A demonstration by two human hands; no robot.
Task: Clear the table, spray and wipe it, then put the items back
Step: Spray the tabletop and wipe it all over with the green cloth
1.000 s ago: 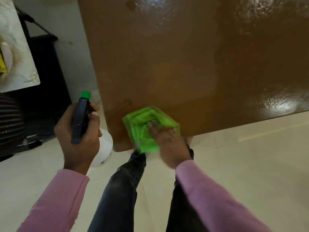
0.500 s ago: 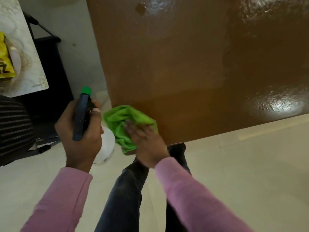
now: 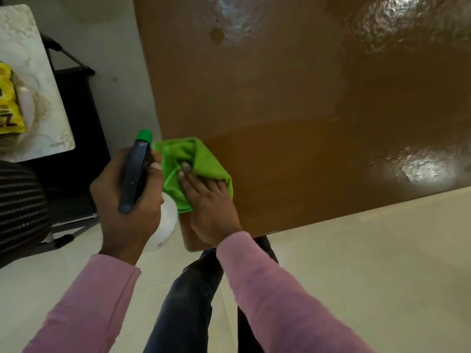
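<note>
My right hand (image 3: 211, 200) lies open and flat on the green cloth (image 3: 196, 161), pressing it onto the desk (image 3: 305, 98) at its near-left corner — the wiping step. My left hand (image 3: 125, 197) grips the spray bottle (image 3: 135, 174) just off the edge — probably kept ready for another spray.

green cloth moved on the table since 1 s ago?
Yes. The green cloth under the right hand slid left along the table's near edge, to the left corner, now beside the spray bottle.
</note>
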